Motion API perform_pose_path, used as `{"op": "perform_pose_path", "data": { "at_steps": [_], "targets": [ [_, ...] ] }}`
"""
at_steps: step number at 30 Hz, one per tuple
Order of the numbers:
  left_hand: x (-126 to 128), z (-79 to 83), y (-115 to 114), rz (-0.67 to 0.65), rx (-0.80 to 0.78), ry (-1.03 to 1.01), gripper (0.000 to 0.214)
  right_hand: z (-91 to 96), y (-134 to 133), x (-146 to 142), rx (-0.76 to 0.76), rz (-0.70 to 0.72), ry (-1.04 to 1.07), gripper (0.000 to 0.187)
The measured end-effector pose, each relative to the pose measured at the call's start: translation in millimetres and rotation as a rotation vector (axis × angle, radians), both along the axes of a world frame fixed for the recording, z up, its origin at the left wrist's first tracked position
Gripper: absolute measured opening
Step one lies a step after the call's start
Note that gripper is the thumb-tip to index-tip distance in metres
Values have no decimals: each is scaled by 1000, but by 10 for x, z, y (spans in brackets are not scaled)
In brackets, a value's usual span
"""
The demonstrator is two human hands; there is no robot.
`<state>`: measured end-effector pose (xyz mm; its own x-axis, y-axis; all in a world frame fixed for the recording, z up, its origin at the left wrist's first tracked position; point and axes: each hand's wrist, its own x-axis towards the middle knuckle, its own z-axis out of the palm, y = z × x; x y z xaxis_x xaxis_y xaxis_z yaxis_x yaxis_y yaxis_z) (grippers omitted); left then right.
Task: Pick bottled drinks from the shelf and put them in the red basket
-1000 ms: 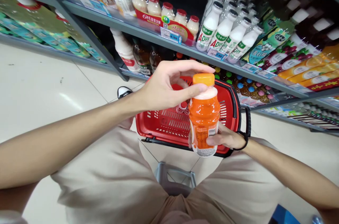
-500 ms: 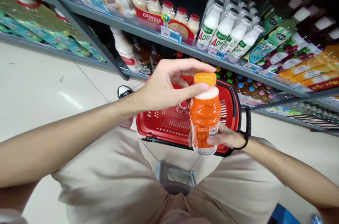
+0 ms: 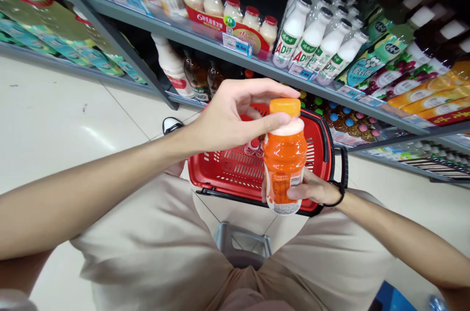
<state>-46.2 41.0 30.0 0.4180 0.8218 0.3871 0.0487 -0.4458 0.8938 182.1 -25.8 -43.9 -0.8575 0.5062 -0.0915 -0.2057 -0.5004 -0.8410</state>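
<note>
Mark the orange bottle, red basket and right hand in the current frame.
Orange bottle (image 3: 285, 152): head view, on the middle of its body.
Red basket (image 3: 322, 156): head view, on its bare inner wall, right end.
Right hand (image 3: 315, 190): head view, near the thumb's base.

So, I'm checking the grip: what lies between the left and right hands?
The orange bottle, in the head view: left hand at its cap, right hand around its lower body.

And it's a shop, a supermarket drinks aisle! Grey shelves (image 3: 157, 27) are stocked with ranked white AD-labelled bottles (image 3: 288, 39) and orange-labelled bottles (image 3: 418, 93); printed price tags (image 3: 237, 45) are fixed along the edge, a red shopping basket (image 3: 205, 173) is seen in front, and pale floor tiles (image 3: 55, 105) are laid underfoot.
</note>
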Motion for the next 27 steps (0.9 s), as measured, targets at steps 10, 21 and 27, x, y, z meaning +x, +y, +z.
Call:
{"op": "perform_pose_path", "data": {
  "at_steps": [10, 21, 27],
  "targets": [
    [-1, -7, 3, 9, -24, 4, 39, 26, 12, -5, 30, 0, -34, 36],
    [23, -24, 6, 4, -4, -4, 38, 0, 15, 1, 30, -13, -2, 33],
    [31, -36, 11, 8, -33, -7, 40, -17, 4, -1, 26, -27, -2, 33]
  ]
}}
